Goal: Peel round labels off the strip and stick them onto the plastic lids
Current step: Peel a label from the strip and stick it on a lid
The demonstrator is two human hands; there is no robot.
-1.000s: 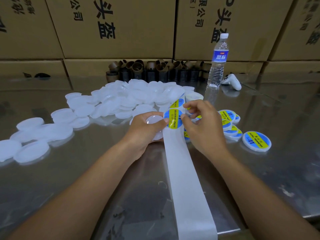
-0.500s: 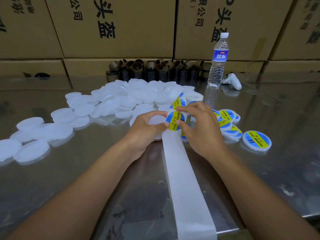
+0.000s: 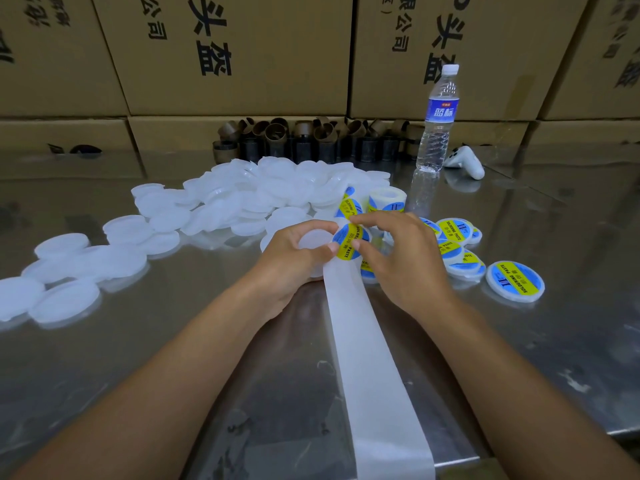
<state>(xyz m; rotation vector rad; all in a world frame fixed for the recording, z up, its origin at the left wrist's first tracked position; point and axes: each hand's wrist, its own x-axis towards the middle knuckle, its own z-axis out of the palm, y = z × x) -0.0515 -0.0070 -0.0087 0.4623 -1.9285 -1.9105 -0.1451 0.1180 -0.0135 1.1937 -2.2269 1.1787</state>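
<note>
The left hand (image 3: 291,261) gripped a blank white plastic lid (image 3: 311,241); the right hand (image 3: 405,265) pinched a round blue-and-yellow label (image 3: 350,242) at its edge. A few labelled lids (image 3: 515,281) lay finished; a big unlabelled pile (image 3: 270,195) waited.

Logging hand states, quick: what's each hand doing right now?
Left hand: holding a blank plastic lid.
Right hand: pinching a round label.

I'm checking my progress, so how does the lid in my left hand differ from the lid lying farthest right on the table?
The held lid is bare white; the farthest-right lid carries a blue and yellow label. The held lid sits in the grip of the left hand; the farthest-right lid lies flat on the table, untouched. Both are round white plastic.
</note>
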